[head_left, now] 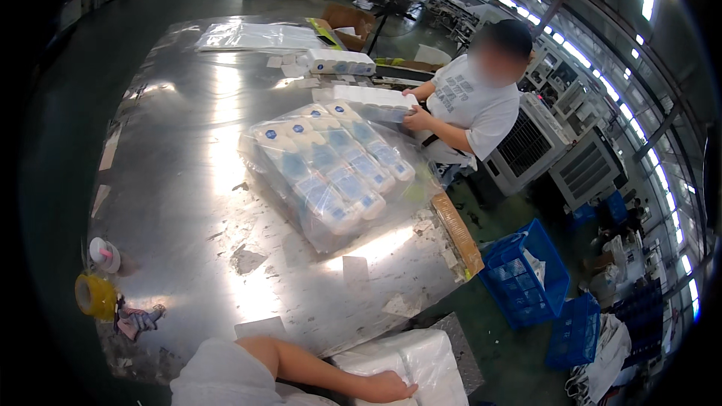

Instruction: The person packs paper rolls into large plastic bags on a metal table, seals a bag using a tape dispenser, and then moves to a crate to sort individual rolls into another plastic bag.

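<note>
At the lower edge, my left hand (387, 387) reaches across to the right and lies on a white plastic-wrapped pack (436, 361). Its fingers are curled against the wrapping and seem to grip it. The pack rests just off the near edge of the metal table; its lower part is cut off by the picture edge. My right hand is out of view. On the table ahead lies a large clear plastic bag (327, 169) filled with several long packs of white rolls with blue print.
Across the metal table (180, 225), a co-worker (477, 105) holds a long white pack (376, 98). Another roll pack (342, 62) and flat plastic bags (256, 36) lie at the far side. Yellow tape (95, 295) sits at left; blue crates (526, 274) stand on the floor at right.
</note>
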{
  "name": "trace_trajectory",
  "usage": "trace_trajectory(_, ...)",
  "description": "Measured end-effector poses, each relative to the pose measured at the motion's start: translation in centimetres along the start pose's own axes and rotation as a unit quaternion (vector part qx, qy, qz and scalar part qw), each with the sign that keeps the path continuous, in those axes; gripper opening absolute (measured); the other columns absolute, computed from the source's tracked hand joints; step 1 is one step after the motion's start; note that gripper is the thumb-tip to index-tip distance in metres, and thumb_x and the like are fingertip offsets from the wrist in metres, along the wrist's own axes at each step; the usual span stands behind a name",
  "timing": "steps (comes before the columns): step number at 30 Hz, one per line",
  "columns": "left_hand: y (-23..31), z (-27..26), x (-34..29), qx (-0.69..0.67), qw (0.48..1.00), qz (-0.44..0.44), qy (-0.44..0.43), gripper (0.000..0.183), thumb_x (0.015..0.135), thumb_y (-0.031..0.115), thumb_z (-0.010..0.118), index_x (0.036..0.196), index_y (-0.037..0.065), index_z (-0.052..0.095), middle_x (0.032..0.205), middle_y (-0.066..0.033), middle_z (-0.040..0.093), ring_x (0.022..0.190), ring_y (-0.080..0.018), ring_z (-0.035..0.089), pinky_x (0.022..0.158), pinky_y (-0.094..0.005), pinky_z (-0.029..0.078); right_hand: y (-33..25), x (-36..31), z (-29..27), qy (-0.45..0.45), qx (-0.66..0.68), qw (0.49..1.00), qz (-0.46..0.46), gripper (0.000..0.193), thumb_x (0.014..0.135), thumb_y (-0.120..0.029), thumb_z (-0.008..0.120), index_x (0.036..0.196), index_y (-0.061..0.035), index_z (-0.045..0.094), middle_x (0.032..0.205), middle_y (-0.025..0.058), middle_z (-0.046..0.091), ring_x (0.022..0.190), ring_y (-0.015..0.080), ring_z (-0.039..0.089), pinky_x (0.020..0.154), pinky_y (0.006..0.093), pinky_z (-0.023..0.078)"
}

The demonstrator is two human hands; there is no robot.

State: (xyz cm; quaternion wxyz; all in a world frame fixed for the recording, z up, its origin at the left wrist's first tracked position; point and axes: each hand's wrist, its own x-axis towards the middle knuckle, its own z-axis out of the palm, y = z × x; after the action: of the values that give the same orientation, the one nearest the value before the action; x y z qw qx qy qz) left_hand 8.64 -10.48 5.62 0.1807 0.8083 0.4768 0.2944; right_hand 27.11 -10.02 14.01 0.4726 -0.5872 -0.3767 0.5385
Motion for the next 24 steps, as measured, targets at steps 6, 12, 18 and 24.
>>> trace_trajectory(6, 3.6, -4.5, -1.0, -0.059, 0.986, -0.069, -0.141, 0.045, 0.085, 0.028, 0.048, 0.116, -0.004, 0.049, 0.08, -0.0177, 0.064, 0.075, -0.0316, 0.065, 0.065, -0.0456, 0.052, -0.3, -0.1, -0.9, 0.006, 0.016, 1.0, 0.002, 0.044, 0.08, -0.022, 0.06, 0.117, 0.0004, 0.051, 0.109, 0.013, 0.056, 0.101, 0.0225, 0.055, 0.088, 0.0356, 0.047)
trace_trajectory(12, 2.6, -6.1, -1.6, 0.007, 0.999, -0.015, -0.04, 0.043, 0.087, 0.019, 0.047, 0.124, -0.002, 0.043, 0.056, -0.0086, 0.057, 0.049, -0.0261, 0.058, 0.04, -0.04, 0.042, -0.2, -3.0, -4.7, 0.027, 0.085, 0.996, 0.017, 0.045, 0.08, -0.024, 0.06, 0.118, -0.0003, 0.051, 0.109, 0.0129, 0.056, 0.101, 0.0224, 0.055, 0.089, 0.0363, 0.047)
trace_trajectory(18, 2.4, -6.5, -1.5, 0.042, 0.999, 0.0, -0.009, 0.048, 0.086, 0.036, 0.055, 0.119, 0.001, 0.051, 0.055, -0.0063, 0.057, 0.044, -0.0222, 0.056, 0.039, -0.035, 0.041, -3.6, -7.8, -1.4, -0.029, 0.175, 0.982, 0.07, 0.07, 0.067, -0.02, 0.055, 0.13, 0.0031, 0.04, 0.123, 0.0151, 0.051, 0.114, 0.0267, 0.049, 0.099, 0.0377, 0.038)
trace_trajectory(24, 3.3, -7.9, -0.9, 0.069, 0.996, 0.009, -0.053, 0.059, 0.079, 0.044, 0.062, 0.119, 0.001, 0.052, 0.056, -0.0047, 0.057, 0.047, -0.0194, 0.058, 0.041, -0.0311, 0.043, -1.5, -7.8, -1.1, -0.05, 0.22, 0.972, 0.066, 0.065, 0.064, -0.012, 0.056, 0.126, 0.0026, 0.043, 0.12, 0.014, 0.053, 0.114, 0.0263, 0.05, 0.098, 0.0356, 0.039)
